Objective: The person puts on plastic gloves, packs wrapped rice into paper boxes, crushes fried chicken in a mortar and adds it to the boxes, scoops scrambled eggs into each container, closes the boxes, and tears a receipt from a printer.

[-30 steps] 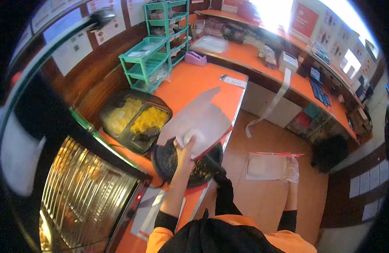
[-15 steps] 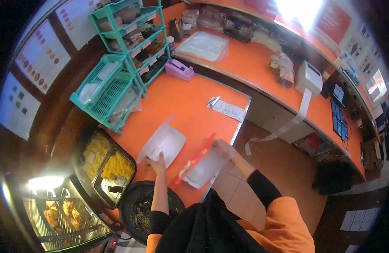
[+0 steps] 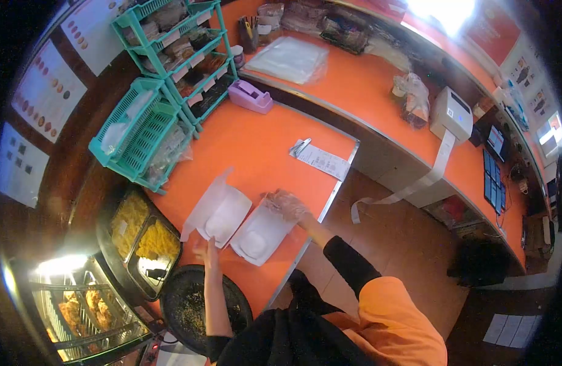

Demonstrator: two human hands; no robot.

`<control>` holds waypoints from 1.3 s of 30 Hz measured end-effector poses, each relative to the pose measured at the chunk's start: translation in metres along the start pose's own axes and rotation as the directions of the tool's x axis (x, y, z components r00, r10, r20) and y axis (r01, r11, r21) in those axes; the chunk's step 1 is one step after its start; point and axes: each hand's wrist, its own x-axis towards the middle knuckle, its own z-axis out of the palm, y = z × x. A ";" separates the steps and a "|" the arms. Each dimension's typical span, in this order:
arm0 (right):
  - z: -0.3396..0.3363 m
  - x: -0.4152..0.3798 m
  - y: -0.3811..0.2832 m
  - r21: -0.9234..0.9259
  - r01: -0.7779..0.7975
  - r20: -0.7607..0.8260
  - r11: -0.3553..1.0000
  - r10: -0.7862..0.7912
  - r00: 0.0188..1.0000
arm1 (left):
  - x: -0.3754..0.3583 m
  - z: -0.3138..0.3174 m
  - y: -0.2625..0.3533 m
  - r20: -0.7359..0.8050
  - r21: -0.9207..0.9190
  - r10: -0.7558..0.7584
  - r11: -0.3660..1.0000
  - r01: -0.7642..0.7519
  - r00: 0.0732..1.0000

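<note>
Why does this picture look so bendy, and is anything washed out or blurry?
Head view: the far counter bows and the corners go black, probably from a very wide lens; head view: a bright glare burns white at upper right, as does the lamp at lower left; head view: the left hand looks slightly soft, perhaps from motion.

Orange counter [image 3: 360, 91] beside brown floor [image 3: 384, 250]
</note>
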 end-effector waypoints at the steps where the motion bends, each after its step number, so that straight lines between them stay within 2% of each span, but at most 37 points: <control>1: -0.020 -0.012 -0.026 -0.043 -0.051 -0.101 0.998 0.047 0.994 | -0.012 0.002 -0.003 -0.068 -0.028 -0.009 1.000 0.008 0.998; 2: -0.031 -0.020 -0.042 -0.080 -0.106 -0.202 0.991 0.088 0.975 | -0.060 0.012 0.012 -0.195 0.131 0.188 0.978 -0.164 0.963; 3: -0.020 -0.023 -0.032 -0.080 -0.105 -0.199 0.991 0.087 0.976 | -0.100 0.018 0.026 -0.284 0.305 0.390 0.903 -0.303 0.876; 4: 0.001 -0.026 -0.014 -0.102 -0.084 -0.428 0.991 0.032 0.903 | -0.123 0.014 0.027 -0.242 0.307 0.452 0.875 -0.374 0.859; 5: 0.015 -0.032 -0.004 -0.128 -0.066 -0.633 0.990 -0.030 0.774 | -0.146 0.004 0.025 -0.201 0.305 0.513 0.842 -0.444 0.834; 6: 0.000 -0.051 -0.027 -0.131 -0.061 -0.633 0.990 -0.036 0.773 | -0.169 -0.004 0.028 -0.189 0.384 0.608 0.768 -0.512 0.771; 7: -0.036 -0.081 -0.077 0.182 -0.090 -0.513 0.979 0.172 0.841 | -0.191 -0.015 0.031 -0.168 0.458 0.694 0.683 -0.568 0.700; 8: -0.052 -0.102 -0.107 0.469 -0.157 -0.323 0.869 0.334 0.886 | -0.207 -0.032 0.032 -0.209 0.585 0.761 0.600 -0.545 0.613; 9: -0.037 -0.106 -0.108 0.467 -0.154 -0.324 0.871 0.331 0.886 | -0.221 -0.054 0.034 -0.232 0.701 0.823 0.510 -0.498 0.518; 10: -0.013 -0.104 -0.108 0.477 -0.069 -0.360 0.876 0.267 0.894 | -0.234 -0.076 0.042 -0.227 0.811 0.919 0.362 -0.461 0.322; 11: 0.004 -0.104 -0.114 0.482 0.017 -0.398 0.876 0.202 0.895 | -0.241 -0.116 0.046 -0.131 0.953 0.984 0.158 -0.257 0.118; 12: 0.010 -0.106 -0.128 0.478 0.022 -0.400 0.878 0.196 0.895 | -0.258 -0.160 0.059 -0.086 0.996 0.995 0.087 -0.018 0.056; 13: 0.014 -0.108 -0.145 0.482 0.219 -0.520 0.848 0.076 0.851 | -0.264 -0.204 0.065 -0.066 0.997 0.988 0.058 -0.057 -0.141; 15: 0.034 -0.115 -0.165 0.447 0.415 -0.637 0.793 -0.044 0.770 | -0.269 -0.352 0.047 -0.122 0.991 0.914 0.094 -0.092 -0.387; 16: 0.051 -0.120 -0.170 0.377 0.315 -0.595 0.871 -0.033 0.803 | -0.275 -0.372 0.057 -0.153 0.987 0.911 0.122 -0.104 -0.384; 17: 0.067 -0.126 -0.173 0.296 0.211 -0.554 0.931 -0.013 0.833 | -0.270 -0.383 0.055 -0.199 0.979 0.926 0.172 -0.108 -0.320; 18: 0.065 -0.136 -0.187 0.290 0.218 -0.555 0.932 -0.022 0.832 | -0.265 -0.382 0.062 -0.259 0.963 0.934 0.232 -0.135 -0.246; 20: 0.056 -0.158 -0.226 0.588 -0.015 -0.195 0.809 0.160 0.968 | -0.255 -0.381 0.071 -0.326 0.933 0.939 0.301 -0.196 -0.109; 21: 0.069 -0.165 -0.230 0.589 -0.001 -0.198 0.808 0.146 0.969 | -0.250 -0.381 0.074 -0.340 0.917 0.939 0.321 -0.236 -0.045; 22: 0.088 -0.172 -0.231 0.341 0.091 -0.378 0.936 0.048 0.924 | -0.246 -0.381 0.076 -0.352 0.899 0.936 0.339 -0.276 0.004; 23: 0.107 -0.181 -0.240 0.065 0.166 -0.504 0.984 -0.111 0.856 | -0.246 -0.384 0.076 -0.356 0.883 0.933 0.353 -0.309 0.049; 24: 0.096 -0.188 -0.264 0.424 -0.028 -0.254 0.905 0.148 0.956 | -0.249 -0.386 0.076 -0.358 0.870 0.931 0.362 -0.335 0.076; 25: 0.105 -0.199 -0.277 0.292 -0.041 -0.301 0.956 0.132 0.944 | -0.251 -0.388 0.076 -0.363 0.857 0.927 0.372 -0.358 0.095; 27: 0.139 -0.216 -0.295 0.493 -0.085 -0.300 0.866 0.261 0.917 | -0.258 -0.397 0.076 -0.380 0.835 0.918 0.392 -0.387 0.108; 28: 0.143 -0.223 -0.313 0.800 -0.060 -0.169 0.597 0.321 0.932 | -0.255 -0.406 0.075 -0.384 0.827 0.918 0.391 -0.404 0.101; 29: 0.136 -0.234 -0.338 0.814 -0.056 -0.192 0.578 0.358 0.914 | -0.231 -0.420 0.067 -0.390 0.792 0.921 0.344 -0.504 0.016; 30: 0.151 -0.235 -0.335 0.799 -0.056 -0.170 0.599 0.314 0.934 | -0.259 -0.413 0.085 -0.336 0.797 0.941 0.305 -0.520 0.038; 31: 0.160 -0.242 -0.340 0.787 -0.014 -0.183 0.617 0.255 0.950 | -0.274 -0.414 0.096 -0.199 0.900 0.980 0.189 -0.393 0.015; 32: 0.164 -0.246 -0.345 0.778 0.024 -0.194 0.628 0.203 0.960 | -0.274 -0.413 0.098 -0.247 0.869 0.966 0.256 -0.424 0.079; 33: 0.172 -0.251 -0.353 0.771 0.028 -0.176 0.637 0.170 0.970 | -0.263 -0.426 0.095 -0.149 0.926 0.988 0.123 -0.357 -0.045; 34: 0.174 -0.252 -0.360 0.783 0.033 -0.174 0.621 0.168 0.970 | -0.275 -0.425 0.103 -0.105 0.934 0.991 0.128 -0.333 0.085; 35: 0.176 -0.252 -0.367 0.795 0.041 -0.177 0.605 0.167 0.970 | -0.271 -0.427 0.103 -0.074 0.949 0.997 0.062 -0.309 -0.025; 38: 0.175 -0.248 -0.389 0.776 0.031 -0.171 0.630 0.163 0.972 | -0.274 -0.443 0.096 -0.190 0.940 0.981 0.195 -0.280 0.047; 39: 0.172 -0.247 -0.394 0.729 0.013 -0.182 0.685 0.175 0.968 | -0.280 -0.452 0.093 -0.213 0.938 0.976 0.216 -0.270 0.043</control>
